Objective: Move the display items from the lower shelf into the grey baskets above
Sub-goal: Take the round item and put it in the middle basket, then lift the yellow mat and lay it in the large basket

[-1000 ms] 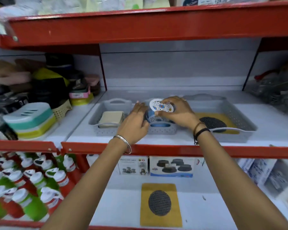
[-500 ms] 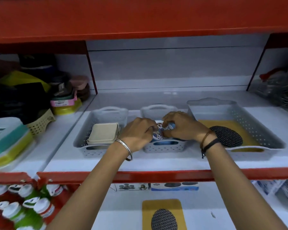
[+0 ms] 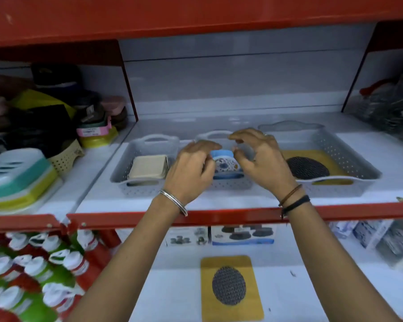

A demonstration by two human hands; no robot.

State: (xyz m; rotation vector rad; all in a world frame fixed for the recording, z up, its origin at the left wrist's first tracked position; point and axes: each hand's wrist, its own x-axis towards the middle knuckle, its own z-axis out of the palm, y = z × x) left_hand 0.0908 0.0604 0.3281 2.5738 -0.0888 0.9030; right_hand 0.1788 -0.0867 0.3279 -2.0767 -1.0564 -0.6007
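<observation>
Three grey baskets stand on the upper shelf. The left basket holds a beige square item. In the small middle basket rests a blue and white round item. The large right basket holds a yellow card with a black mesh disc. My left hand and my right hand hover on either side of the round item, fingers spread, gripping nothing. On the lower shelf lies another yellow mesh card.
A red shelf rail crosses under my wrists. Printed boxes line the back of the lower shelf. Red and green bottles crowd the lower left. Stacked soap dishes sit at left, wire goods at right.
My right hand carried the round item down into the middle basket. Both hands have since let go and spread their fingers. The view has shifted closer to the shelf.
</observation>
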